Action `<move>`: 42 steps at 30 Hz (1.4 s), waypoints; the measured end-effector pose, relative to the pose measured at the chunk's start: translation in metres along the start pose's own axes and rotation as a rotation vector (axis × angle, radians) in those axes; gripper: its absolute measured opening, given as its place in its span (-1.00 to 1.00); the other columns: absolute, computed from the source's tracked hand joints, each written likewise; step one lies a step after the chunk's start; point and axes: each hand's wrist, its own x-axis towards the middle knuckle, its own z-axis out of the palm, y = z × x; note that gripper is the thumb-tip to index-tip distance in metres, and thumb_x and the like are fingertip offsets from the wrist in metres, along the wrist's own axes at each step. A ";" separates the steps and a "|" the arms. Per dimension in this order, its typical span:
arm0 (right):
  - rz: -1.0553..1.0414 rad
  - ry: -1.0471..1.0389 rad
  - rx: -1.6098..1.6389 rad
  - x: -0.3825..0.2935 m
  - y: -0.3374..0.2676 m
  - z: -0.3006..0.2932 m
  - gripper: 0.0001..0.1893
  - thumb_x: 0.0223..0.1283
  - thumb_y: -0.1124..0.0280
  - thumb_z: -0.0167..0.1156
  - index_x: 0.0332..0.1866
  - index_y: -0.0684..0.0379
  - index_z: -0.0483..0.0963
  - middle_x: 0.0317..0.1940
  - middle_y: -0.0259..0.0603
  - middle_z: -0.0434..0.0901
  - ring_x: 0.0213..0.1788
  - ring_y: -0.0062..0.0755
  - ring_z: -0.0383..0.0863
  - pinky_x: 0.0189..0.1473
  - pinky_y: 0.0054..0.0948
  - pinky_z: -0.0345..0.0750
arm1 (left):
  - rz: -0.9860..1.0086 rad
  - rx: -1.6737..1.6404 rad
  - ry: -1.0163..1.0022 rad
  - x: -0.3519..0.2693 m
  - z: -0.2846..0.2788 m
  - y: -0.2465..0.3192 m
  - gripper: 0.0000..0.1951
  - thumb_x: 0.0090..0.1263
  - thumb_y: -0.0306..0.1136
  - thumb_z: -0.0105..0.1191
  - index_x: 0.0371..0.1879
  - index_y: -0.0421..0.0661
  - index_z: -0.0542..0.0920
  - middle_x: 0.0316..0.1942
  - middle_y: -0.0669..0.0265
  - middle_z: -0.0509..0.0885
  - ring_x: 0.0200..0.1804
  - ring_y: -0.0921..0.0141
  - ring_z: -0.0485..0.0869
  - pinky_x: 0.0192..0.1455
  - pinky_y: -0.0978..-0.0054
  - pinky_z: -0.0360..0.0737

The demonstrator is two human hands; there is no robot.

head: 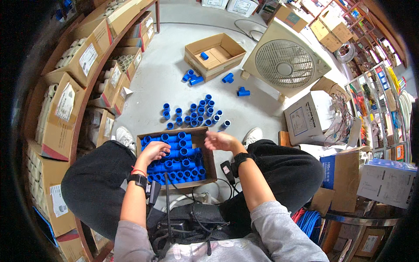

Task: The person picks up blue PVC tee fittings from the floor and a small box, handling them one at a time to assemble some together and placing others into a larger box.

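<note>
Between my feet stands a cardboard box (214, 163), its left and middle filled with rows of blue plastic pipe tee fittings (176, 163). My left hand (157, 151) is over the fittings at the box's left side, fingers curled; whether it grips one of them is unclear. At the upper right rim of the box, my right hand (217, 140) hovers with fingers loosely bent and nothing visible in it. Just beyond the box, several blue pipe couplings (193, 115) stand on end on the floor. Farther off, a second cardboard box (212, 70) holds one blue fitting (204, 56).
Several blue tees (243, 91) lie on the floor around the far box. A box fan (284, 66) stands at the right, near a white carton (301, 119) with cables. Shelves of cartons with white fittings (85, 62) line the left side. Black cables (168, 203) hang before my lap.
</note>
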 end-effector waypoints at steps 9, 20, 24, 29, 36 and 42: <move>-0.235 0.669 0.010 -0.014 -0.061 -0.080 -0.79 -0.07 0.35 -0.04 -0.29 0.16 0.36 -0.48 -0.35 0.44 -0.43 -0.52 0.43 -0.33 -0.48 0.38 | 0.146 0.346 0.018 -0.012 -0.053 0.094 -0.75 0.12 -0.28 -0.19 -0.24 -0.05 0.42 -0.44 0.47 0.50 -0.52 0.63 0.43 -0.61 0.81 0.30; -0.145 1.163 0.552 0.014 -0.118 -0.132 -0.55 -0.17 0.21 0.00 -0.08 0.12 0.21 -0.09 -0.24 0.29 -0.07 -0.38 0.29 -0.09 -0.41 0.26 | 0.588 0.262 0.108 -0.059 -0.051 0.281 -0.63 0.15 -0.14 -0.23 -0.09 -0.02 0.34 -0.32 0.54 0.45 -0.39 0.67 0.41 -0.42 0.82 0.30; -0.144 1.444 -0.612 0.049 -0.116 -0.152 -0.45 -0.37 0.29 0.11 -0.08 0.10 0.22 -0.11 0.02 0.23 -0.08 -0.01 0.25 -0.10 -0.26 0.31 | 0.469 0.211 0.161 -0.005 -0.040 0.280 -0.65 0.13 -0.13 -0.19 -0.14 -0.02 0.38 -0.33 0.49 0.46 -0.40 0.64 0.42 -0.47 0.77 0.30; -0.079 1.235 -1.162 0.064 -0.124 -0.159 -0.28 -0.36 0.25 0.17 0.06 0.06 0.05 0.07 0.09 -0.04 0.07 -0.02 0.07 -0.02 -0.24 0.25 | 0.190 -0.042 0.010 0.063 -0.034 0.208 -0.71 0.12 -0.26 -0.17 -0.20 -0.08 0.40 -0.31 0.38 0.45 -0.35 0.53 0.42 -0.40 0.71 0.30; -0.105 1.315 -1.088 0.072 -0.121 -0.186 -0.18 -0.35 0.21 0.18 0.05 0.37 -0.08 -0.02 0.14 0.13 0.02 -0.01 0.16 -0.04 -0.31 0.27 | 0.007 -0.224 -0.021 0.103 -0.007 0.168 -0.75 0.16 -0.29 -0.21 -0.21 -0.09 0.40 -0.31 0.41 0.44 -0.33 0.53 0.42 -0.40 0.70 0.34; -0.364 1.491 -0.735 0.076 -0.109 -0.185 -0.13 -0.51 0.17 0.26 0.00 0.42 0.02 -0.16 0.15 0.30 -0.11 -0.02 0.32 -0.07 -0.36 0.29 | 0.027 -0.197 -0.095 0.105 0.028 0.169 -0.75 0.16 -0.28 -0.22 -0.21 -0.06 0.40 -0.27 0.41 0.43 -0.30 0.53 0.40 -0.37 0.68 0.33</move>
